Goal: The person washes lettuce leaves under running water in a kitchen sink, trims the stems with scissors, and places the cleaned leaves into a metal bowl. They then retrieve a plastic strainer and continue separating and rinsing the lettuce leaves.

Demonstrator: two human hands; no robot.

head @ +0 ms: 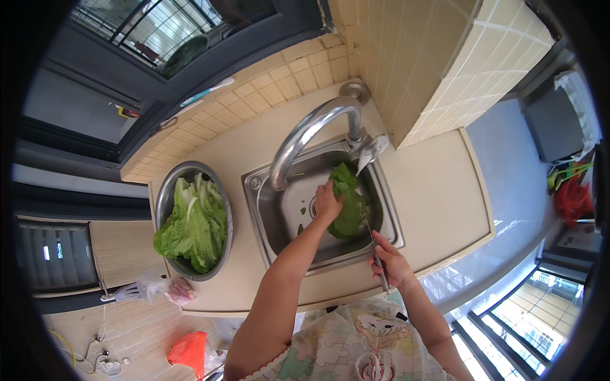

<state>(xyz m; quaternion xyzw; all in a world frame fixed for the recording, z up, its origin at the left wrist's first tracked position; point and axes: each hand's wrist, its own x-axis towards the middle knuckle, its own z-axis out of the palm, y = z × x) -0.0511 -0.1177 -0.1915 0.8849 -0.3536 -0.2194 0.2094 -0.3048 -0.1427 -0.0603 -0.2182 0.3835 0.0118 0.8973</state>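
My left hand (328, 202) is over the steel sink (264, 228), its fingers on a bunch of green leafy vegetable (349, 216) lying in the basin. Whether those fingers close on the leaves or only press them is hard to tell. In my right hand (391, 264) is the handle of a knife (380, 269), held above the sink's front right corner. Its thin blade points up towards the leaves. Small leaf scraps lie near the drain. Left of the sink, a steel bowl (230, 238) holds large lettuce-like leaves (193, 219).
A curved chrome faucet (310, 124) arches over the sink. The pale countertop (433, 190) extends to the right, beside a tiled wall corner (429, 100). A toothbrush (207, 91) lies on the window ledge. Plastic bags (152, 290) hang at the counter's left front corner.
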